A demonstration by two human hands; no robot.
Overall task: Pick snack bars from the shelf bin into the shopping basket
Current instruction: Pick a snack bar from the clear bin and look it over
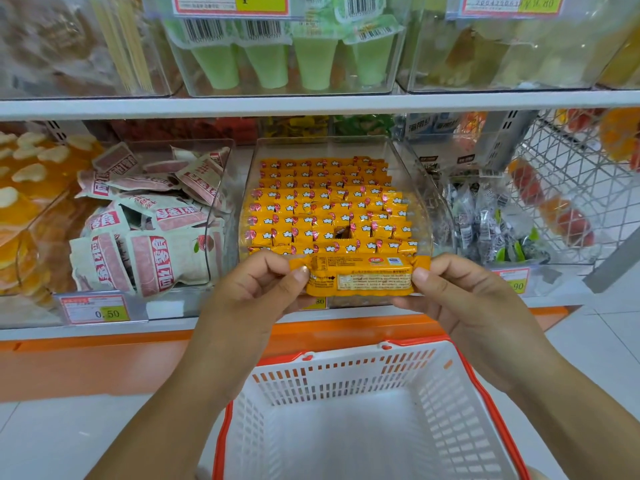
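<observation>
An orange-wrapped snack bar [360, 275] is held level in front of the shelf, its printed back side facing me. My left hand [256, 289] pinches its left end and my right hand [460, 292] pinches its right end. Behind it, a clear shelf bin [420, 202] holds several rows of the same orange bars [322, 206], with a small gap in one row. Below my hands stands a white shopping basket [460, 407] with an orange rim; nothing shows inside it.
A clear bin of pink-and-white packets [152, 233] stands left of the orange bars, and a bin of dark wrapped sweets [491, 226] to the right. Green cups [294, 64] fill the upper shelf. A wire rack [571, 188] stands at far right. Price tags line the shelf edge.
</observation>
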